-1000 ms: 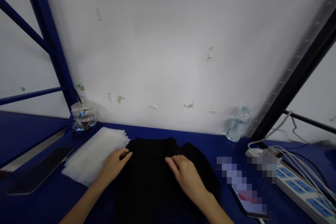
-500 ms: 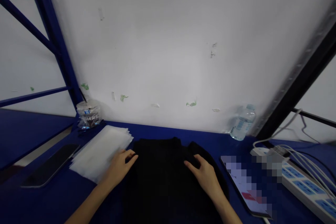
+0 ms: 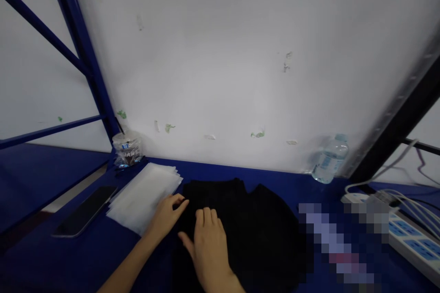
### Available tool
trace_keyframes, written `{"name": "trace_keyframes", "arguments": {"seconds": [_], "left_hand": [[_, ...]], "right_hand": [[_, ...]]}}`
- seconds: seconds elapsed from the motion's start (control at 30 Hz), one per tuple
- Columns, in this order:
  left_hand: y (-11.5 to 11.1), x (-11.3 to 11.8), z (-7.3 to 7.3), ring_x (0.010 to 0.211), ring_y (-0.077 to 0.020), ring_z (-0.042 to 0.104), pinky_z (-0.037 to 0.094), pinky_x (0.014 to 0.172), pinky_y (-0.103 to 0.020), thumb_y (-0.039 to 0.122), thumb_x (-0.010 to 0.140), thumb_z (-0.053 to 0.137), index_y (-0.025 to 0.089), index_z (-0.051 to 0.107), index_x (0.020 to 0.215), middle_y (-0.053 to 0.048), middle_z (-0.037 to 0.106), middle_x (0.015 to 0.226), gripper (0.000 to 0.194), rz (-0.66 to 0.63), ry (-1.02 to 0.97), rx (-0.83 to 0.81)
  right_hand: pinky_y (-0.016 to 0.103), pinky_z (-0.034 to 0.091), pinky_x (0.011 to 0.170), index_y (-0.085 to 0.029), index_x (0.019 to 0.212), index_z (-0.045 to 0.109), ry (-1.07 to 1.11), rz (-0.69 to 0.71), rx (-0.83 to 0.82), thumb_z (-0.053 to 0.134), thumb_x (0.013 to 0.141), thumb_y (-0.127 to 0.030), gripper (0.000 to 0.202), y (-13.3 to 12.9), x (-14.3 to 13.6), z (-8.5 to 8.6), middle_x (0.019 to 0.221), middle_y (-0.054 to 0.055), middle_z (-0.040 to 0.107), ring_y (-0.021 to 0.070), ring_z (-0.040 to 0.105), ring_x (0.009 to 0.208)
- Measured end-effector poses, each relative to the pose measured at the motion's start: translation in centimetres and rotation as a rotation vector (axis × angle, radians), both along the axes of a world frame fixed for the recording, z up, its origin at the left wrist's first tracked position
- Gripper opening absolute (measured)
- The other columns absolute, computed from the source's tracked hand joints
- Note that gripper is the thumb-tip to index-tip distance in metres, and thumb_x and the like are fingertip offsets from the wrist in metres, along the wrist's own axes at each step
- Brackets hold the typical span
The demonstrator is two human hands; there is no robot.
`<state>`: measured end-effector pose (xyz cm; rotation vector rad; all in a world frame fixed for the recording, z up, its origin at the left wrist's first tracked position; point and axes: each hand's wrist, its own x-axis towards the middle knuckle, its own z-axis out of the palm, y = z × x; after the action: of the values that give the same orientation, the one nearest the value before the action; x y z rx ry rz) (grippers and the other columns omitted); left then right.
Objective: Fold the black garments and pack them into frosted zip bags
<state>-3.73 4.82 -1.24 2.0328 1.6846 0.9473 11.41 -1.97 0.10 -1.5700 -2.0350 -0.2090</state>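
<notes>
A black garment (image 3: 261, 233), its folds hard to make out in the dark cloth, lies spread in front of me. At its left edge is my left hand (image 3: 167, 215), thumb and forefinger curled together on the cloth. My right hand (image 3: 210, 247) rests palm down on the left part of the garment, fingers stretched and thumb held out to the side. Just left of my left hand lies a stack of whitish translucent bags or sheets (image 3: 144, 194), partly covered by that hand and forearm.
On the blue table (image 3: 220, 169) are a dark phone (image 3: 85, 210) at left and a plastic-wrapped cup (image 3: 128, 149) behind it. A clear bottle (image 3: 330, 160) stands at back right. A power strip (image 3: 412, 238) with cables lies at right, beside a pixelated patch.
My right hand has moved left across the garment, from its right side to near my left hand, and now lies flat. My left hand stays at the left edge. The view has shifted slightly.
</notes>
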Motion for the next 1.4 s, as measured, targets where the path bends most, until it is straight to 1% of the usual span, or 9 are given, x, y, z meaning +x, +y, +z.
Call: {"name": "trace_keyframes", "arguments": {"seconds": [0.13,0.3,0.43,0.53,0.67,0.77,0.97,1.17,1.4], "left_hand": [[0.0,-0.1,0.2,0.076,-0.0206,0.06,0.043,0.071,-0.032,0.038,0.084,0.048,0.021,0.064,0.075,-0.001,0.066,0.074,0.026,-0.009,-0.01,-0.003],[-0.1,0.1,-0.1,0.075,-0.02,0.061,0.044,0.07,-0.031,0.038,0.085,0.047,0.02,0.063,0.075,-0.001,0.066,0.074,0.026,-0.026,-0.013,0.01],[-0.4,-0.1,0.2,0.08,-0.0203,0.061,0.045,0.075,-0.032,0.038,0.086,0.045,0.021,0.063,0.082,-0.002,0.067,0.081,0.024,-0.009,0.006,0.053],[-0.3,-1.5,1.0,0.09,-0.0225,0.057,0.042,0.085,-0.036,0.035,0.086,0.044,0.021,0.06,0.094,-0.004,0.065,0.092,0.023,0.057,0.052,0.119],[0.3,-4.6,1.6,0.083,-0.0256,0.054,0.042,0.078,-0.038,0.037,0.076,0.055,0.02,0.057,0.076,-0.005,0.061,0.079,0.017,0.125,0.133,0.112],[0.5,-6.2,1.4,0.076,-0.0244,0.053,0.042,0.071,-0.035,0.039,0.069,0.06,0.02,0.054,0.067,-0.003,0.057,0.073,0.019,0.131,0.17,0.065],[0.3,-6.7,1.3,0.073,-0.0207,0.055,0.041,0.069,-0.029,0.034,0.076,0.05,0.02,0.058,0.066,-0.002,0.056,0.071,0.019,0.086,0.199,0.012],[0.3,-6.7,1.3,0.071,-0.0192,0.055,0.04,0.068,-0.028,0.029,0.077,0.046,0.02,0.059,0.063,-0.002,0.055,0.07,0.022,0.073,0.2,-0.008],[-0.1,-6.3,1.7,0.069,-0.0186,0.054,0.04,0.066,-0.027,0.031,0.074,0.047,0.02,0.057,0.06,-0.001,0.055,0.068,0.021,0.091,0.174,-0.005]], "right_hand": [[0.044,0.052,0.082,-0.014,0.104,0.062,0.061,0.055,-0.056,0.062,0.08,-0.037,0.034,-0.7,0.3,-0.7,0.095,0.013,0.065,0.0302,0.061,0.094],[0.043,0.05,0.086,-0.016,0.111,0.061,0.121,0.122,-0.095,0.068,0.075,-0.031,0.039,-0.7,1.5,0.1,0.104,0.012,0.065,0.0313,0.059,0.101],[0.036,0.049,0.084,-0.017,0.107,0.06,0.316,0.062,-0.163,0.046,0.089,-0.03,0.026,0.6,3.9,1.3,0.101,0.01,0.065,0.0241,0.06,0.096],[0.035,0.049,0.08,-0.014,0.11,0.057,0.397,-0.077,-0.304,0.045,0.089,-0.035,0.033,1.7,6.3,1.8,0.103,0.012,0.064,0.0256,0.061,0.097],[0.034,0.048,0.076,-0.013,0.107,0.061,0.422,-0.079,-0.53,0.053,0.08,-0.05,0.046,2.3,7.8,1.5,0.096,0.013,0.066,0.0278,0.062,0.095],[0.036,0.047,0.077,-0.011,0.105,0.063,0.409,-0.086,-0.529,0.057,0.076,-0.048,0.047,2.5,7.5,0.9,0.096,0.015,0.067,0.0307,0.062,0.096],[0.042,0.048,0.076,-0.016,0.086,0.071,0.622,-0.034,-0.39,0.069,0.064,-0.044,0.036,3.0,7.1,0.0,0.088,0.014,0.07,0.0354,0.063,0.092],[0.033,0.051,0.07,-0.021,0.087,0.066,0.96,0.15,-0.374,0.062,0.072,-0.045,0.029,3.0,5.0,2.0,0.084,0.003,0.07,0.0238,0.066,0.079],[0.036,0.053,0.079,-0.019,0.096,0.066,1.19,-0.007,-0.457,0.075,0.058,-0.04,0.045,3.6,2.1,0.7,0.088,0.006,0.073,0.0272,0.068,0.088]]}}
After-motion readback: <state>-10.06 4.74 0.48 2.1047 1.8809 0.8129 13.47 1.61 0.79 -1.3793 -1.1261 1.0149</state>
